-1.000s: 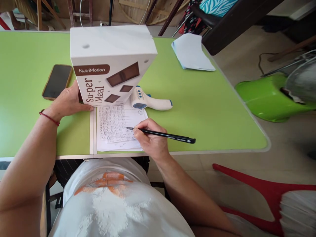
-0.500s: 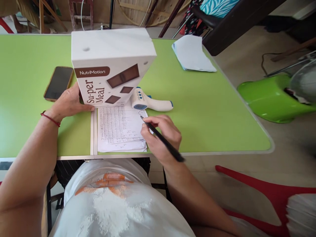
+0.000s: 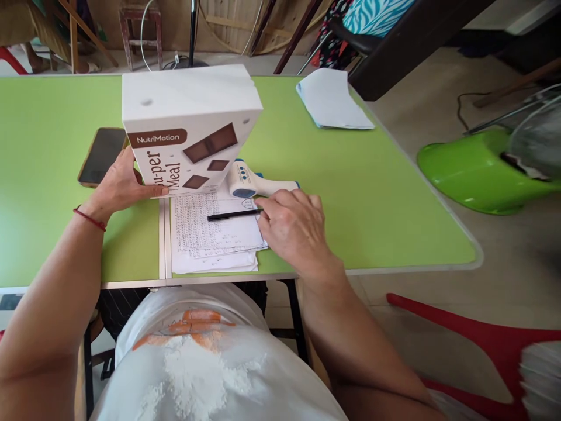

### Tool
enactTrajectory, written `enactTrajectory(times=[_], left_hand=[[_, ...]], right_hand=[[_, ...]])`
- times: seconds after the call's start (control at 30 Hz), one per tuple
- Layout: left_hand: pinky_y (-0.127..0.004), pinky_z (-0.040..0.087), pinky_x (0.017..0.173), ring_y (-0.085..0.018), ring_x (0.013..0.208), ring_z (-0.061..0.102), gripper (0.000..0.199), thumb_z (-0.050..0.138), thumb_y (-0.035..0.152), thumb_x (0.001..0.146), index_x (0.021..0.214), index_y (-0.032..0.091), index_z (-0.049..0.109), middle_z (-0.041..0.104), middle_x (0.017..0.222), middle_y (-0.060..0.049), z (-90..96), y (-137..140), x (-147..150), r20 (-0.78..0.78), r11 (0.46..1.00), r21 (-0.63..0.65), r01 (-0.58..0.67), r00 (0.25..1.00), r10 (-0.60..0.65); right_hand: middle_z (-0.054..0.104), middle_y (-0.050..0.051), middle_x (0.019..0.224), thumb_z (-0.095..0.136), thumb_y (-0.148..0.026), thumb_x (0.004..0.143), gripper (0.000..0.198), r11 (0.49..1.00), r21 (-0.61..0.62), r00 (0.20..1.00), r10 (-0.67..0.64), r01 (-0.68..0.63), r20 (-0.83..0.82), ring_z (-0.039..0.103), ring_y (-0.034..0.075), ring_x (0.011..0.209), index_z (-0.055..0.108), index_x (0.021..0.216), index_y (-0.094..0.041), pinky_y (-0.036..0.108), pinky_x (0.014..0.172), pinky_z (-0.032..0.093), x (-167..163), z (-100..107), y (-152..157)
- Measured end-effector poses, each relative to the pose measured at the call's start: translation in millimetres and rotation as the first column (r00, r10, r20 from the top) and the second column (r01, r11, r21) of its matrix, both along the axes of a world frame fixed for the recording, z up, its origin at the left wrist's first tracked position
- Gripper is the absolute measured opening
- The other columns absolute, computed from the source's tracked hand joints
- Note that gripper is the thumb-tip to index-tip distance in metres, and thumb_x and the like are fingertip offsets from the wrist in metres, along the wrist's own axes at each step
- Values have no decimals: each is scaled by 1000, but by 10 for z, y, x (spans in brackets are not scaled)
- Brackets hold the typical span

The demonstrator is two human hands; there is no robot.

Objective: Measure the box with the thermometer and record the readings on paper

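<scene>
Nearest to us is our white shirt (image 3: 184, 368) with its orange print, just short of the near edge of the green worktop (image 3: 385, 216); off to the right, a red plastic piece (image 3: 471, 333) stands over the floor. A metal strip (image 3: 165, 245) crosses the worktop from the near edge, and just right of it lie sheets of handwritten paper (image 3: 205, 234). On them rests a black pen (image 3: 230, 215), lying crosswise, its right end hidden under our right hand (image 3: 293, 225). That hand is palm down with its fingers bent, and we cannot tell whether they close on the pen.

Farther in, our left hand (image 3: 116, 182), a red cord (image 3: 90, 218) at its wrist, is clamped on the lower left corner of the white box (image 3: 188, 123), thumb on the front. The box stands upright at the far end of the sheets. Just beside its lower right corner lies a white and blue thermometer (image 3: 244, 180); behind our left hand, a phone (image 3: 101, 153). Near the far right corner of the worktop we see folded paper (image 3: 335, 99), and beyond the far edge, a small wooden stool (image 3: 140, 35).
</scene>
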State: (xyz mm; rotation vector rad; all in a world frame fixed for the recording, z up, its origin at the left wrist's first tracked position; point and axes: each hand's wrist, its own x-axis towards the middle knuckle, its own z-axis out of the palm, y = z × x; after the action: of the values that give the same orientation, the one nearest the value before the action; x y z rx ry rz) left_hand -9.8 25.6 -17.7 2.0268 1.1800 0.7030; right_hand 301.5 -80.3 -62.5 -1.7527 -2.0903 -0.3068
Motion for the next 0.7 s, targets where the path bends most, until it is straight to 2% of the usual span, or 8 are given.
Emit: enactTrajectory(times=[0.13,0.27,0.33,0.43,0.5,0.6,0.67,0.7], left_hand=[[-54,48,103,-37,124,57,88,87,62,60,131,21,56,66,128,-9,45,-44,35,63,995,58,-84,995,81],[-51,54,96,-36,118,62,81,88,60,60,127,24,57,66,128,-10,57,-63,39,99,995,26,-97,991,94],[-48,56,93,-34,114,65,77,87,60,62,123,23,58,68,124,-10,61,-70,39,125,995,17,-94,988,91],[-44,58,90,-32,110,67,75,87,59,63,122,22,58,68,122,-10,60,-81,44,173,995,7,-97,980,94],[-44,58,87,-31,108,67,77,87,58,62,123,21,58,68,121,-11,53,-90,51,186,993,-7,-116,976,116],[-43,58,81,-31,106,67,76,87,56,62,123,20,59,70,116,-11,48,-108,58,206,989,-34,-144,967,148],[-39,58,73,-30,102,68,71,87,54,63,119,20,61,71,111,-10,61,-128,55,231,986,-56,-155,959,164],[-36,57,67,-29,96,68,68,87,53,63,117,19,61,72,108,-9,73,-140,51,243,985,-69,-157,955,170]], right_hand=[[66,15,101,56,-10,82,33,1000,29,1000,-6,6,-11,55,32,96,70,110,-20,45,76,41,47,103,147],[66,19,119,58,-13,81,44,998,-25,997,62,-61,48,56,36,104,61,125,-18,48,80,43,150,121,342],[67,19,116,59,-14,79,48,993,-79,995,89,-85,53,58,35,100,59,127,-18,49,81,43,202,76,431],[67,11,88,64,-13,73,43,984,-145,994,106,-105,-1,57,27,79,64,116,-19,44,74,44,276,-7,530],[62,6,76,68,-15,69,39,984,-122,990,120,-129,-77,53,22,71,67,107,-20,39,66,42,314,-22,558],[62,6,79,72,-16,63,41,997,-26,968,64,-73,-242,53,22,71,67,103,-22,35,59,39,294,75,520],[65,8,85,75,-18,60,43,1000,16,895,-14,24,-445,56,22,73,64,101,-22,35,57,39,187,199,429],[66,8,86,78,-21,57,44,998,32,817,-32,61,-576,56,21,71,62,98,-23,35,55,40,100,266,365]])
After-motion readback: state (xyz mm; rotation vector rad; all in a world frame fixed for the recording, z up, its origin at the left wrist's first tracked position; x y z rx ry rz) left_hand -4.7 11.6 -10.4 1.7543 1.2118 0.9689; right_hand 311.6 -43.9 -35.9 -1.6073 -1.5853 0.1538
